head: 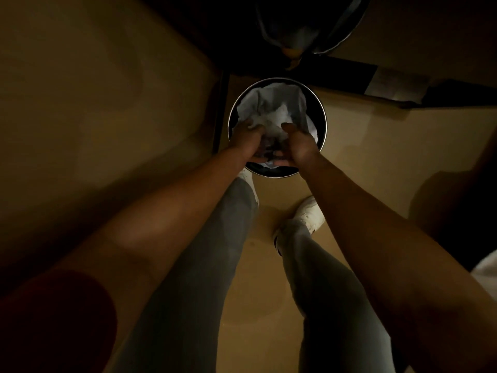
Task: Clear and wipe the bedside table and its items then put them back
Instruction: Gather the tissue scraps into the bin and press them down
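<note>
I look straight down in dim light at a round black waste bin point(321, 114) with a shiny rim, standing on the floor in front of my feet. Crumpled white paper or a white liner point(271, 109) fills it. My left hand point(248, 141) and my right hand point(301, 144) are both over the near side of the bin, cupped together around some small dark bits between them. What those bits are is too dark to tell. My fingertips are hidden below the palms.
A pale wall or furniture panel point(107, 103) rises on the left. A second round dark container point(347, 30) is at the top. A dark low edge point(349, 74) runs behind the bin. My two white shoes point(306, 214) stand on the tan floor point(255, 292).
</note>
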